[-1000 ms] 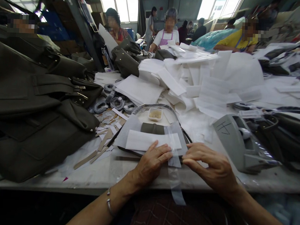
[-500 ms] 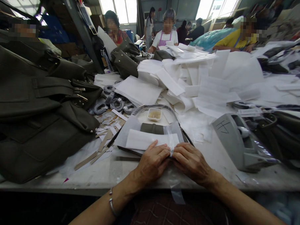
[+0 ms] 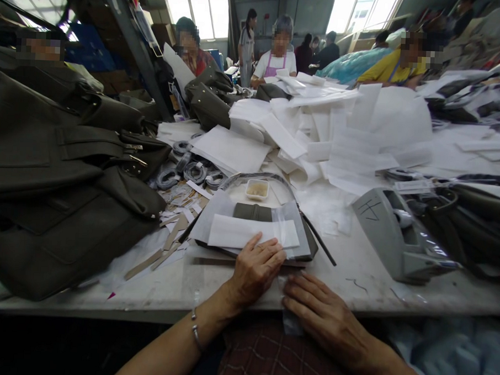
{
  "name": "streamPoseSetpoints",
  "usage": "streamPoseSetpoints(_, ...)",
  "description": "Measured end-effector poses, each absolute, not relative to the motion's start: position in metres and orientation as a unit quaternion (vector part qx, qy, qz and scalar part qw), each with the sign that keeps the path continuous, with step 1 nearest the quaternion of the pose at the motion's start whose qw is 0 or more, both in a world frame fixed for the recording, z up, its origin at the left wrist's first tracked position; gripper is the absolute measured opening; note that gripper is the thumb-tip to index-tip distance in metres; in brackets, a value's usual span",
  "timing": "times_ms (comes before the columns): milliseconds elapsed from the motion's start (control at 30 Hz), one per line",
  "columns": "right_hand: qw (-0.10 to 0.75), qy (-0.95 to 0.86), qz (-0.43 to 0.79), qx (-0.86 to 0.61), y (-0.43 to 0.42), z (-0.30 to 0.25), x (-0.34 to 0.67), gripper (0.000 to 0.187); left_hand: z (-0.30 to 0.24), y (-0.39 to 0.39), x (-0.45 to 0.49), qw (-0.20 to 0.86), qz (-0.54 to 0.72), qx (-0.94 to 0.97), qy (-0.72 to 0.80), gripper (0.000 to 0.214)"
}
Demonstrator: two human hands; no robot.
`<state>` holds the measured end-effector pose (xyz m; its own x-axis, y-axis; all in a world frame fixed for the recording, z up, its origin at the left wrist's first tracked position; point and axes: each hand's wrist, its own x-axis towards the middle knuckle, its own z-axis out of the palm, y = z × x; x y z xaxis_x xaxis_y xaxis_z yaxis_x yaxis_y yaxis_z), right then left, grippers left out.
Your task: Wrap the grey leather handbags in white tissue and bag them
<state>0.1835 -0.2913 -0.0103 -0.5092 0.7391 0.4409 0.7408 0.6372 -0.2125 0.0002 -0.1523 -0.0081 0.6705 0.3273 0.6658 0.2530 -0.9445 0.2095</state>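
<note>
A dark olive handbag [image 3: 253, 212] lies on the table before me, partly covered by translucent wrapping sheet [image 3: 202, 221]. A folded white foam piece [image 3: 239, 233] lies across it, with clear tape over its right part. My left hand [image 3: 257, 271] rests on the bag's near edge, its fingers stretched over the foam's lower edge. Nearer the table's front edge, my right hand [image 3: 323, 309] has its fingertips on a strip of clear tape [image 3: 291, 323] that hangs over the edge; its thumb is hidden.
Dark bags [image 3: 59, 201] are heaped at left. Coiled straps [image 3: 196, 174] and card scraps [image 3: 175, 234] lie beside them. A small tub [image 3: 257, 189] stands beyond the handbag. White sheets [image 3: 302, 134] pile up behind. A grey tape dispenser [image 3: 384, 232] stands right. Several people sit or stand farther back.
My right hand has left the handbag's edge and come down toward me to the hanging tape. My left hand stays on the foam. A dark strap end now shows at the bag's right.
</note>
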Motion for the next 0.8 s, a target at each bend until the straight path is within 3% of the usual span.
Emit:
streamPoseSetpoints(133, 0.392, -0.814, 0.043, -0.426, -0.281, -0.009, 0.174, 0.027, -0.012, -0.152, 0.001, 0.041, 0.362, 0.917, 0.164, 0.018)
streamPoseSetpoints(233, 0.433, -0.771, 0.078, -0.461, -0.282, -0.001, 0.174, 0.028, -0.016, -0.152, 0.002, 0.029, 0.354, 0.921, 0.162, 0.018)
streamPoseSetpoints(567, 0.382, -0.795, 0.103, -0.46, -0.273, 0.032, 0.177, 0.028, -0.022, -0.156, 0.0, 0.017, 0.331, 0.93, 0.162, 0.019)
streamPoseSetpoints(800, 0.309, -0.818, 0.052, -0.482, -0.209, 0.064, 0.187, 0.018, -0.007, -0.164, -0.002, 0.119, 0.343, 0.913, 0.186, 0.02)
